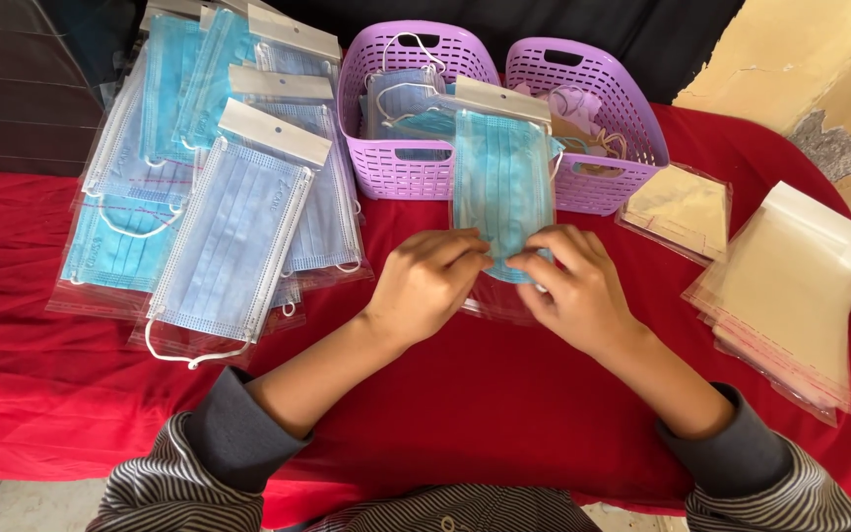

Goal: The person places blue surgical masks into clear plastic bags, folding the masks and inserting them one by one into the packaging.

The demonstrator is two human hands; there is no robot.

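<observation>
Left: a fanned pile of packed masks (219, 187), each a pale blue pleated face mask sealed in a clear sleeve with a white header card, lies on the red cloth (71, 394) that covers the bench.

Centre: the left hand (425, 281) and the right hand (573, 286) meet at the lower end of a blue mask in its clear sleeve (501, 177). The sleeve lies flat on the cloth, its white header card leaning against the front of the two lilac baskets. The left grip is closed, fingertips curled down onto the sleeve's lower edge; the right grip is likewise closed, thumb and forefinger pinching the same edge. The item is a rectangular, pleated, turquoise mask with white ear loops, seen through glossy film.

Handling, as a judgement: very light, soft and limp, so it will sag if lifted by one corner. The film looks slippery and creases easily; the mask within can slide. The stiffest part is the header card, and a pinch there or at both lower corners should give the surest hold. Nothing appears fragile, though the film could tear at the seal.

Behind: the left basket (386, 163) holds loose blue masks, the right basket (622, 128) paler ones.

Right: two stacks of empty clear sleeves, a small one (682, 207) and a larger one (790, 286), lie well apart from the hands.
</observation>
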